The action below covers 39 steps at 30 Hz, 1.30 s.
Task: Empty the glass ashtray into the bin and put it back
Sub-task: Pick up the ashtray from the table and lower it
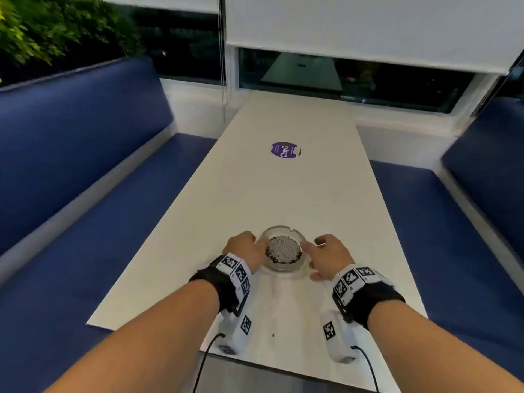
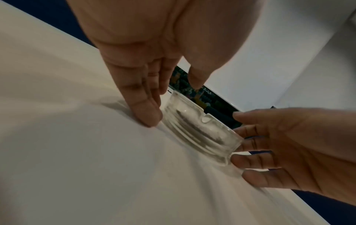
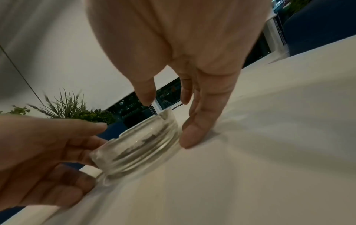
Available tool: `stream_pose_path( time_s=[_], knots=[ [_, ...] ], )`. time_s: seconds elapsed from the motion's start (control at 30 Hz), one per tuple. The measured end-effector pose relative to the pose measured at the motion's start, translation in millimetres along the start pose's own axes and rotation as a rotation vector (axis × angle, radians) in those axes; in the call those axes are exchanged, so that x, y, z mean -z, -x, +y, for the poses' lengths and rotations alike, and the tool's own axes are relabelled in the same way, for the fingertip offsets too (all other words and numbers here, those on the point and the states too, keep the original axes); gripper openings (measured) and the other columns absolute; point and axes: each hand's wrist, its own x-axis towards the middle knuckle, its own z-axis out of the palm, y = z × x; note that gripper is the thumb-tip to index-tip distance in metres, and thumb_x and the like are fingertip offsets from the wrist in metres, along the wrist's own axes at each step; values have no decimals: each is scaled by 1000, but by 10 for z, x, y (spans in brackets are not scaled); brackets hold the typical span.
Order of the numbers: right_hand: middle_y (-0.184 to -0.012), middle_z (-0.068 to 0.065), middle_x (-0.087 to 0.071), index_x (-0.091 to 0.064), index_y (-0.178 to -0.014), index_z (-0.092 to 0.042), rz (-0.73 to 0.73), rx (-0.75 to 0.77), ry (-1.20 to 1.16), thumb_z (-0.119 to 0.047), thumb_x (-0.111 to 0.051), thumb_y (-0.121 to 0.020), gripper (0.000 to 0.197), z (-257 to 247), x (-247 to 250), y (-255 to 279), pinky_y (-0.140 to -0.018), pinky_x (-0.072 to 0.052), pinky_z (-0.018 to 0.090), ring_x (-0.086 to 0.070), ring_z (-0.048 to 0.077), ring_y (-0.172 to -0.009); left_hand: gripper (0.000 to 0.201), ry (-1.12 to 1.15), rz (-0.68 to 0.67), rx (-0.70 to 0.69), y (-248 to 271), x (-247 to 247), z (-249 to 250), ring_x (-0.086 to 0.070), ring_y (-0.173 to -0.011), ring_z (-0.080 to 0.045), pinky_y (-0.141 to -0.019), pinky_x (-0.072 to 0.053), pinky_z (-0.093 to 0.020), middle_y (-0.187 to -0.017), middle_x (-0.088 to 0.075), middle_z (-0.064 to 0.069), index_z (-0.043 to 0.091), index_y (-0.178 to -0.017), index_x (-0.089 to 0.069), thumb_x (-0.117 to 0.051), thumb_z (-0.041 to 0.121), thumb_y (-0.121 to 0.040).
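A round glass ashtray (image 1: 284, 251) holding grey ash and dark bits stands on the white table (image 1: 283, 188), near its front end. My left hand (image 1: 256, 245) is at the ashtray's left side and my right hand (image 1: 314, 251) at its right side. In the left wrist view the left hand (image 2: 173, 102) has straight fingers touching the table beside the ashtray (image 2: 200, 130), thumb above the rim. In the right wrist view the right hand (image 3: 167, 118) mirrors this at the ashtray (image 3: 138, 146). Neither hand has lifted it. No bin is in view.
Blue padded benches run along the left (image 1: 85, 194) and the right (image 1: 467, 222) of the table. A purple round sticker (image 1: 285, 150) lies farther up the table. A window with a white blind (image 1: 368, 29) is behind, plants (image 1: 56, 24) at the back left.
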Motion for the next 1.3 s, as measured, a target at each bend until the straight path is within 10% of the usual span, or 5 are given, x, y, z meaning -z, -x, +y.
stream_pose_path(
  time_s=[0.17,0.43,0.63,1.07,1.3],
  knots=[
    [-128,16,-60,-49,-136,-11,-71,-6,31,-46,-61,-90,60,-116,-51,-87,-64,-64,41,-66,35,-104,50,-45,12,34,-153,-84,134,-69,-86,-36,-73,-54,-34,-95,-71,-19,1,-92,-65,-36,41,-99],
    [-80,7,-60,-60,-86,-6,-61,80,184,-43,-49,-96,41,-86,-58,7,-70,-46,31,-55,26,-76,44,100,-25,118,-49,-170,182,-67,-97,-37,-89,-57,-43,-108,-68,-22,-1,-106,-63,-37,34,-99],
    [-103,8,-60,-58,-117,-8,68,195,7,-40,-55,-95,39,-27,104,520,-77,-38,29,-51,22,-88,30,434,53,102,506,-84,317,-64,-76,-33,-46,-57,-28,-101,-61,-14,14,-111,-59,-37,33,-101],
    [-96,-8,-63,-46,-112,-23,-81,292,-202,-52,-59,-90,38,578,209,1975,-82,-53,36,-65,10,-88,27,481,111,-162,2083,-37,-56,-55,-38,-12,-37,-43,-22,-72,-66,0,23,-105,-67,-44,36,-100],
    [-104,8,-73,-66,-104,-20,-178,-28,-445,-49,-58,-91,33,1453,-174,2533,-79,-62,45,-71,24,-98,20,500,-146,-188,2718,-342,-786,-56,-43,4,-38,-40,-9,-71,-64,11,36,-97,-64,-45,29,-100]
  ],
)
